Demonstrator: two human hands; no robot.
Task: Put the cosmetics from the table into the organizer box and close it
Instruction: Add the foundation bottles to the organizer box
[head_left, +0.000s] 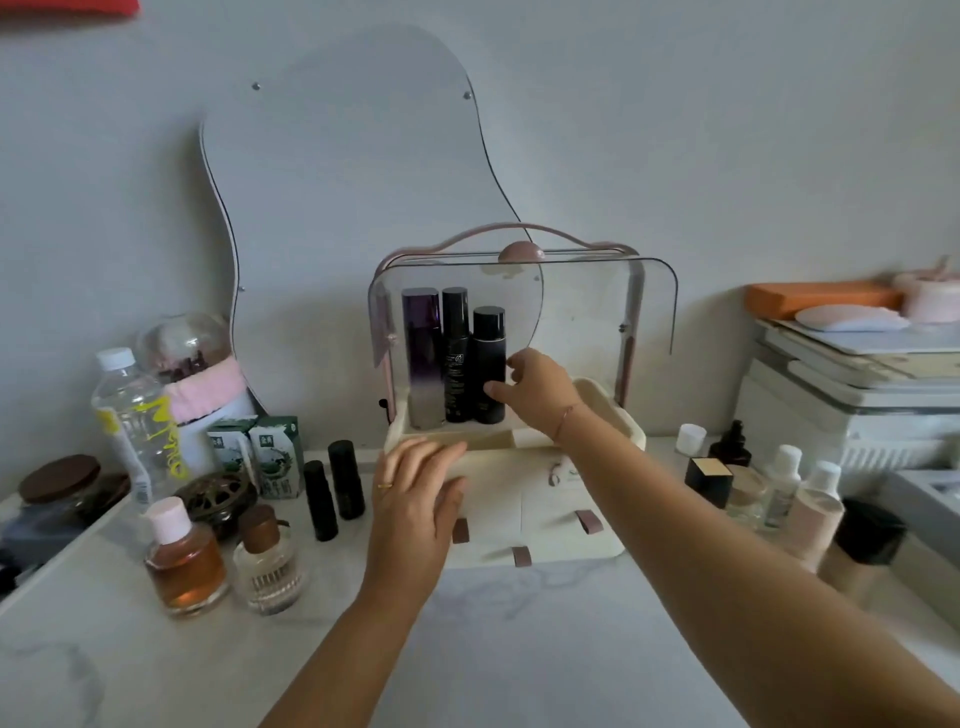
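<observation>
Mid-load, judging by layout: three bottles stand in the organizer box (519, 483), many still out. Left of it on the table (493, 649): amber bottle (184, 558), small clear bottle (267, 564), two black tubes (332, 488). Left hand (415, 499) lies flat and open on the box's front left corner, bracing. Right hand (535, 392) has its grip around the black bottle (488, 364) inside, seating it. Lid (524, 306) up. Right cluster (769, 493) waits. Next: let go, fetch another. White marbled top, grey wall, wavy mirror (353, 171).
</observation>
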